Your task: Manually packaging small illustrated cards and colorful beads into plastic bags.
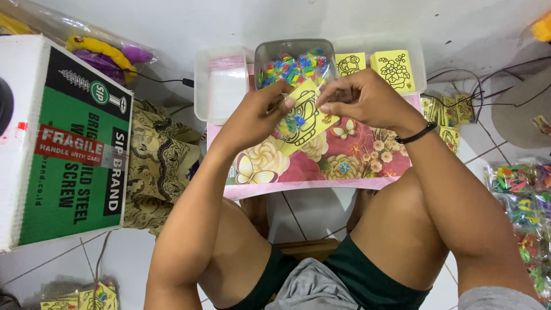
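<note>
- The left hand (261,112) pinches a clear bag (290,123) with a yellow card (304,112), steadying it over the floral table (344,166).
- The right hand (361,97) grips the card's top edge, fingers closed.
- A tub of beads (293,63) sits just behind, within reach.

Left hand (259,115) and right hand (359,97) pinching yellow picture card (304,112) in clear sleeve, over floral table (321,163), bead tub (293,60) behind
</note>
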